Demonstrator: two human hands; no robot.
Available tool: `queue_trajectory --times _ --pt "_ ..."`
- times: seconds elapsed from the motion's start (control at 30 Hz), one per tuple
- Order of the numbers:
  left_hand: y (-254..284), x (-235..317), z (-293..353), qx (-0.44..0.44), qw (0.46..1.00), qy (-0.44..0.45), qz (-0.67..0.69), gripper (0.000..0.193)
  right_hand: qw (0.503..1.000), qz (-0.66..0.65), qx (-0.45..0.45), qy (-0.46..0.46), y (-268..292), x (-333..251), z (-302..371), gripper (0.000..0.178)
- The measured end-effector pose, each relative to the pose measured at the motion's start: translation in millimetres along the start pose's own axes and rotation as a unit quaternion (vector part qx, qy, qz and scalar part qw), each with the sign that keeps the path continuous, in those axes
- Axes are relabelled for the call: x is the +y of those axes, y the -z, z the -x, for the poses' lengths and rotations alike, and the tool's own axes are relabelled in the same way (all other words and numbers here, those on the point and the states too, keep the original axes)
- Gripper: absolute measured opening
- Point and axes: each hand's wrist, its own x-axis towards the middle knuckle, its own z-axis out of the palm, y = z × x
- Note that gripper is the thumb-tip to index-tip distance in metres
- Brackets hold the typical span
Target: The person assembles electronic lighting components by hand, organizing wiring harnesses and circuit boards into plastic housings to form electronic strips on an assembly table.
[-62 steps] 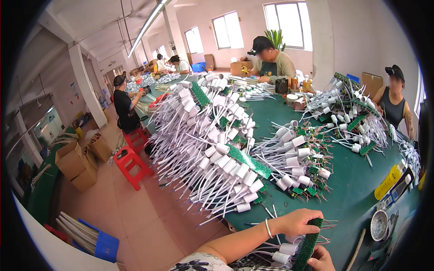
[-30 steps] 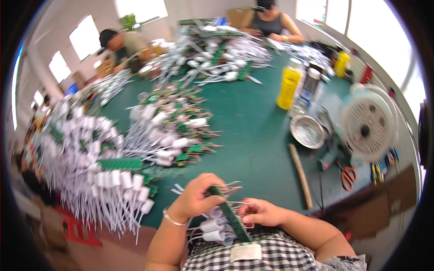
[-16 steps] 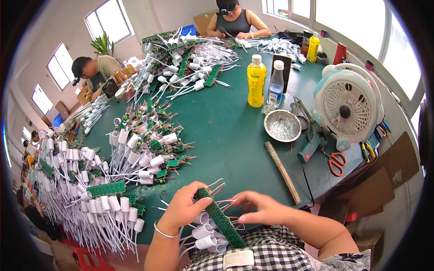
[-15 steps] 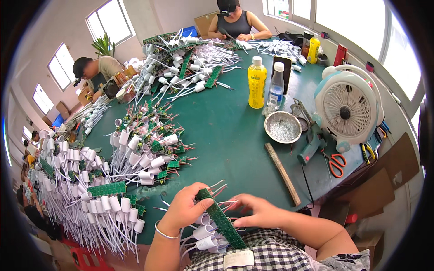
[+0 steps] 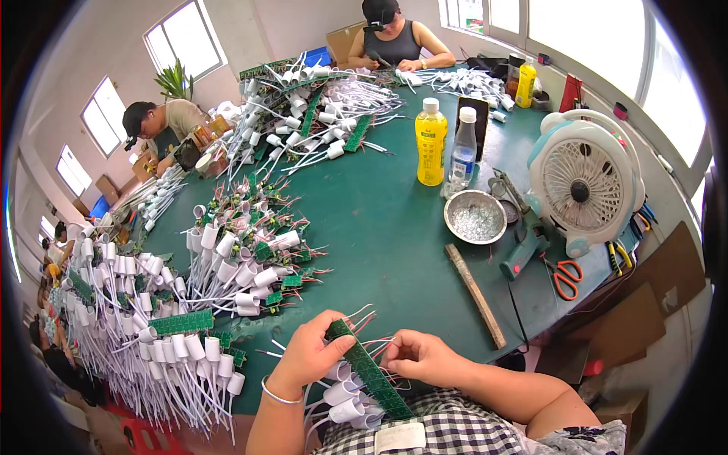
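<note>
My left hand (image 5: 307, 355) is closed round the upper end of a long green circuit board strip (image 5: 373, 376), thumb on its face. The strip slants down toward my checked clothing. White cylindrical sockets (image 5: 343, 393) with white cables hang along its left side, partly hidden behind it. Thin reddish and white wires (image 5: 365, 318) stick out past its upper end and right edge. At that right edge my right hand (image 5: 426, 359) has thumb and fingers pinched together on a thin wire; the exact tip is hard to see.
Piles of socket-and-board assemblies (image 5: 171, 345) cover the table's left side. To the right are a wooden stick (image 5: 475, 296), a metal bowl (image 5: 475, 217), a soldering gun (image 5: 525, 254), orange-handled scissors (image 5: 566, 279), bottles (image 5: 431, 144) and a fan (image 5: 580, 189). Two people work across the table.
My right hand has moved slightly left and its spread fingers have come together on the wire by the strip. The left hand keeps its hold, nearly still.
</note>
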Motion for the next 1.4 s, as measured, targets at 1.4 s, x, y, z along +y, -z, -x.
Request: queue_trajectory --times 1.4 --pt "-1 -17 15 0.021 0.987 -0.024 0.157 0.034 0.941 0.312 -0.029 0.128 -3 11 30 0.022"
